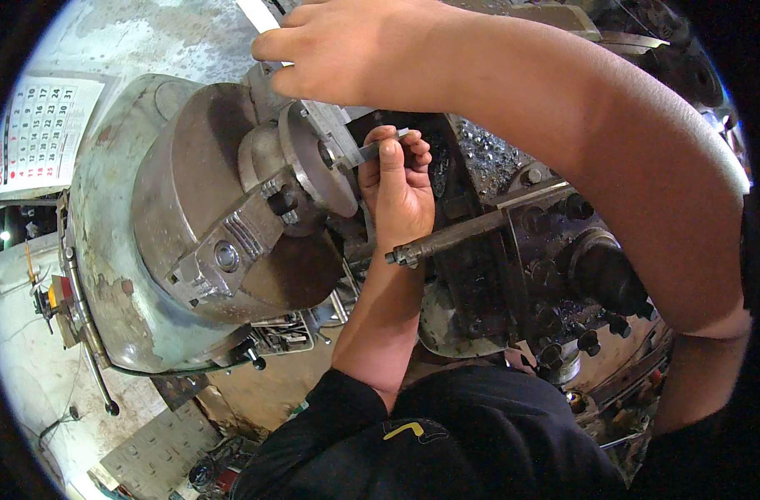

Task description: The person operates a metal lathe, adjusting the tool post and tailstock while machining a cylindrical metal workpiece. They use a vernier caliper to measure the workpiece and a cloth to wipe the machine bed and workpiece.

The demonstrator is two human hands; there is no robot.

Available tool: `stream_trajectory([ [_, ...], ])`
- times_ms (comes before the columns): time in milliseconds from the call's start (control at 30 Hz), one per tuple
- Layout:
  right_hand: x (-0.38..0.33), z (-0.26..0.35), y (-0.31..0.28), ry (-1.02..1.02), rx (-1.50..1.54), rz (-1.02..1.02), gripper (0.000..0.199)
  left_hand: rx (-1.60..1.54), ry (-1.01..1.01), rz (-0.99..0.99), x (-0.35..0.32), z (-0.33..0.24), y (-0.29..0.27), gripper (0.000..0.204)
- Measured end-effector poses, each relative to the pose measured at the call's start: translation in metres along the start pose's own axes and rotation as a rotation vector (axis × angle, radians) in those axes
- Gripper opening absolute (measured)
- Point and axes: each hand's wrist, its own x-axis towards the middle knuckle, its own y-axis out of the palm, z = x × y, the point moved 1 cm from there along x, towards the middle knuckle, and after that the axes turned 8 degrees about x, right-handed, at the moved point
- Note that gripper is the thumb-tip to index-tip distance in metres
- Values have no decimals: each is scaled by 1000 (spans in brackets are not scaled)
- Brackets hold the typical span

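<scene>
A flanged round metal workpiece [292, 154] is clamped in the lathe chuck [188, 200], with one stepped jaw [238, 229] facing me. Across its front face lies a steel caliper [334, 129], its slanting beam running up to the left. My left hand [401, 179] reaches up from below and pinches the caliper's lower end between thumb and fingers, just right of the flange. Arching over from the right, my right hand [338, 54] has its fingers closed round the upper part of the caliper. That hand covers much of the beam.
A boring-bar-like tool [446, 237] in the tool post [555, 258] points toward my left wrist. Metal chips [488, 154] lie beyond it. The pale green headstock [105, 242] stands at the left, with control levers [97, 379] and a calendar [47, 133] nearby.
</scene>
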Motion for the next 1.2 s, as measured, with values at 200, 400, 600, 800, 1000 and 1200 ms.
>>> stream_trajectory([
  [200,-4,0,-1,-89,76,1,28,42,0,9,-2,-2,-1,20],
  [400,0,-1,4,9,43,24,28,15,15,30,1,-2,-2,22],
  [600,-4,-1,3,-64,35,-12,26,21,5,25,1,-3,-2,22],
  [800,-9,-2,1,-225,-128,-67,23,18,-3,19,2,-3,-2,21],
  [1000,-11,-5,1,-308,-187,-75,25,33,3,41,4,-2,-5,21],
  [1200,-12,-6,0,-345,-255,-139,28,28,-6,34,3,-1,-5,21],
])
